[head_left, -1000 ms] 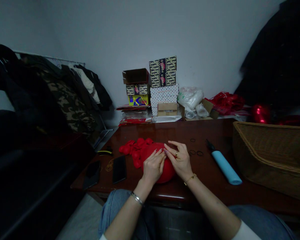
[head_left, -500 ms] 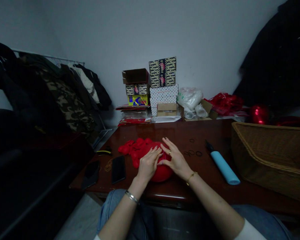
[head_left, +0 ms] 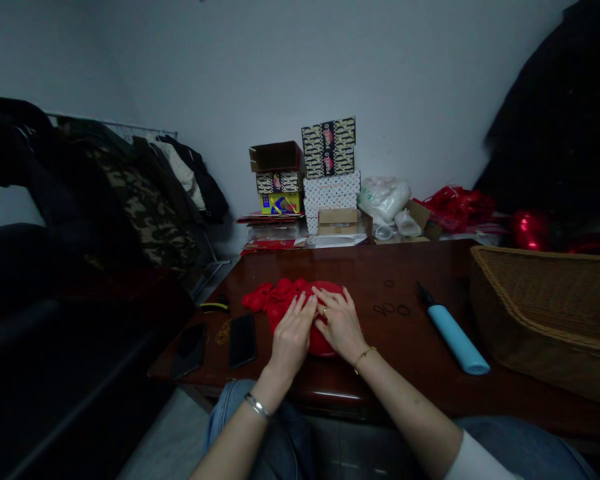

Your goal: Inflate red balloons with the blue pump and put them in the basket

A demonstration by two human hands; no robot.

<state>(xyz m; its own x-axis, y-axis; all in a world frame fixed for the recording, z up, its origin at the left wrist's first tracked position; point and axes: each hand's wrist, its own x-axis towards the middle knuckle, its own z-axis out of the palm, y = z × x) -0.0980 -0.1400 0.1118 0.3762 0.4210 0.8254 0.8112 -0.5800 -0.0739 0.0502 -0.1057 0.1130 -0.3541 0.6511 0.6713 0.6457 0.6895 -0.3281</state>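
- a red balloon [head_left: 323, 345] was noted on the tabletop [head_left: 410, 360], near its front edge, partly covered by two hands.
- right hand [head_left: 343, 328]: half a second earlier its fingers had been raised and spread; by now they had been lowered, bent and drawn in close to the left fingers.
- left hand [head_left: 291, 339]: laid along the upper side of the balloon, back of the hand turned up, fingers almost straight.
- grip, both hands: the balloon was touched from either side, but the fingertips were crowded together and partly masked; whether anything was pinched between them could not be told.
- the change was read as a return to close fingertip work on one spot at the top; the balloon was judged to be better steadied with both hands drawn in, though likely to roll or slip if pressed unevenly.
- a red heap [head_left: 260, 298] was left in place on the far left of the balloon; whether touching it or merely just beside could not be settled.
- dark rings [head_left: 403, 315] and a blue pump [head_left: 457, 339] were left untouched on the right, as was a phone [head_left: 243, 341] on the left.
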